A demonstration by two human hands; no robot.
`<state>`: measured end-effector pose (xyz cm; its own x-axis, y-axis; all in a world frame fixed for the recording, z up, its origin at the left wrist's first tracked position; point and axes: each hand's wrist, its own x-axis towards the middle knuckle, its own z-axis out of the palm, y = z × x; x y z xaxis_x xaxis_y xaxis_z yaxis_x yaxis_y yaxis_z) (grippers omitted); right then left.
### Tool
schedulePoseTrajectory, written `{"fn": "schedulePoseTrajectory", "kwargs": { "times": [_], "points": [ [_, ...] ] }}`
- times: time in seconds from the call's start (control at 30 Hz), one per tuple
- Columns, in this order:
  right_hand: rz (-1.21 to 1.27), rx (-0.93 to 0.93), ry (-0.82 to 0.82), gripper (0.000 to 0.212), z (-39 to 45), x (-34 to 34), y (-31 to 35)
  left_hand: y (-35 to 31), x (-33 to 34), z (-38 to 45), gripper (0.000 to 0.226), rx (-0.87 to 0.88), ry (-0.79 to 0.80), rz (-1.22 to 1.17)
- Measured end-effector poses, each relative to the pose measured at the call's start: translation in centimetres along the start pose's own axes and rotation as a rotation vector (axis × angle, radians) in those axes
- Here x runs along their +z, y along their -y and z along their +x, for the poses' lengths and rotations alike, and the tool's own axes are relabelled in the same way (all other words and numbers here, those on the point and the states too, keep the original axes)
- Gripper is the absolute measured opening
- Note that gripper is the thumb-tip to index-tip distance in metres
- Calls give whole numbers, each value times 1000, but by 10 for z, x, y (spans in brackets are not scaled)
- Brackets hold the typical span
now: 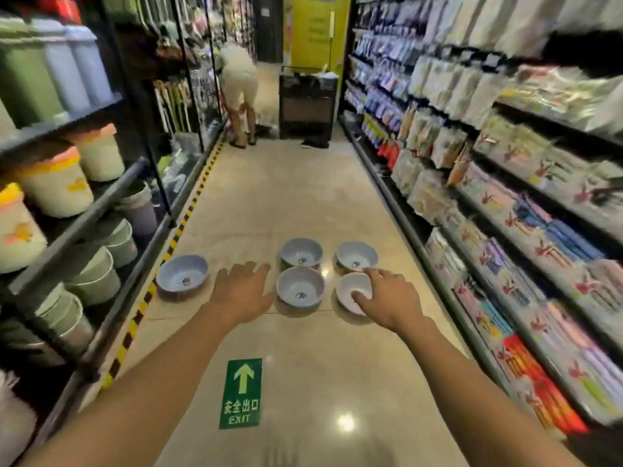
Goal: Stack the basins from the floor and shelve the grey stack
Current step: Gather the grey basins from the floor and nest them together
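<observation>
My right hand grasps the pale pinkish-white round plastic basin: the thumb lies inside the bowl and the forefinger is hooked over its far rim. This basin sits on the beige polished floor, at the near right of the group. My left hand is released, its fingers spread and holding nothing, and it hovers just left of the near grey-blue round plastic basin.

Two more grey-blue basins stand behind, one in the middle and one at the right. A fifth grey-blue basin stands apart at the left, near the yellow-black striped floor tape.

I think the risk is in the thin pinch on one rim: the basin may tilt and slip when it is lifted. Also, the pale basin may go by mistake into the grey stack. The green exit sticker lies near me.
</observation>
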<state>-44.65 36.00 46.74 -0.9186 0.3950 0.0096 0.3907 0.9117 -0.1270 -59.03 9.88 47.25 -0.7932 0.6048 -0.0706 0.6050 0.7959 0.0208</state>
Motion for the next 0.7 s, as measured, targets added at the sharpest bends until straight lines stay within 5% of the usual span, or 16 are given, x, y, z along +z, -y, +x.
{"fn": "schedulePoseTrajectory", "kwargs": {
  "times": [0.3, 0.7],
  "points": [
    [32, 245, 21, 71, 76, -5, -142, -150, -2, 175, 64, 200, 27, -33],
    [-4, 306, 68, 72, 284, -2, -236, -197, 14, 431, 67, 271, 87, -42]
  ]
}}
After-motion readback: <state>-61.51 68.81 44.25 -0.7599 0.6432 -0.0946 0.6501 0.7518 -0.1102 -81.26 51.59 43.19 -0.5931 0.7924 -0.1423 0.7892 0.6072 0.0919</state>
